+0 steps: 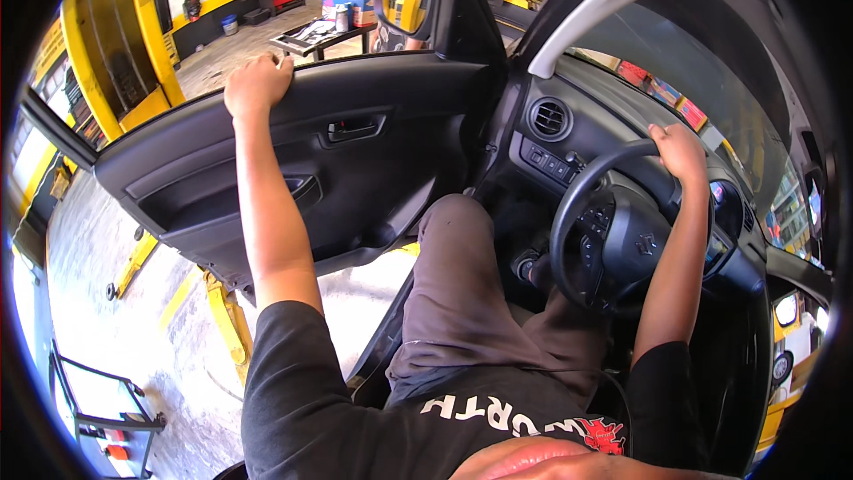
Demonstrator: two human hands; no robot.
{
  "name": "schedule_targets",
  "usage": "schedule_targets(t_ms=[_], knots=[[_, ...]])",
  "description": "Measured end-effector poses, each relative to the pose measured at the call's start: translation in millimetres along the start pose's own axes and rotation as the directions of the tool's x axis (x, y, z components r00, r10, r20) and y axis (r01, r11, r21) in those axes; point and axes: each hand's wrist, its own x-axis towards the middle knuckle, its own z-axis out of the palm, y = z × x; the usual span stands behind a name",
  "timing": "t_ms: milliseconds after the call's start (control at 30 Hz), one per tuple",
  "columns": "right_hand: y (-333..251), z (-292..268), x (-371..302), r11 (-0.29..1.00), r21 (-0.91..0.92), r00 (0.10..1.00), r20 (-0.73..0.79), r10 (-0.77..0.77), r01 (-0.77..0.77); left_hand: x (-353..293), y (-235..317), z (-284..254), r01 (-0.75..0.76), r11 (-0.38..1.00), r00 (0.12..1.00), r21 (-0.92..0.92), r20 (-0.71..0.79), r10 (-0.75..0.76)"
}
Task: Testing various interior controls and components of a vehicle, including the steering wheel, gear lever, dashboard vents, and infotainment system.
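I sit in a car's driver seat with the door wide open on my left. My left hand [259,85] is closed over the top edge of the black car door [391,93], near the middle of its sill. Below and to the right of that hand is the inner door handle [356,128]. My right hand [680,151] grips the top of the black steering wheel [569,213], the thumb showing along the rim. Behind the wheel, part of the instrument cluster [725,204] shows beside my right forearm.
A yellow lift post [115,36] stands just beyond the door, with yellow lift arms [229,324] low on the floor. A person [404,0] stands past the door mirror [404,9], beside a table [324,40] with tools and boxes. A black wheeled frame [102,409] is at lower left.
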Motion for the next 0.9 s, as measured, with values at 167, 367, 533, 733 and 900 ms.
schedule_targets(t_ms=[167, 367, 533, 733, 900], knots=[[12, 4, 4, 1.000, -0.018, 1.000, -0.009, -0.013, 0.013, -2, 2, 0, -0.001, 1.000, 1.000, -0.028, -0.027, 0.000], [18, 6, 8, 1.000, -0.003, 1.000, -0.006, -0.026, 0.026, -2, 4, -2, 0.001, 0.999, 1.000, -0.051, -0.016, -0.002], [23, 23, 30, 0.998, 0.047, 0.998, 0.036, -0.043, 0.041, -3, -24, 15, -0.015, 0.999, 0.996, -0.037, -0.089, 0.012], [101, 49, 69, 0.971, 0.226, 0.997, -0.049, -0.067, 0.076, -1, 0, 9, -0.019, 0.996, 0.997, -0.084, -0.081, 0.012], [107, 51, 84, 0.980, 0.199, 1.000, 0.019, -0.008, 0.004, -5, -1, 8, 0.043, 0.993, 0.998, -0.107, -0.047, -0.048]])
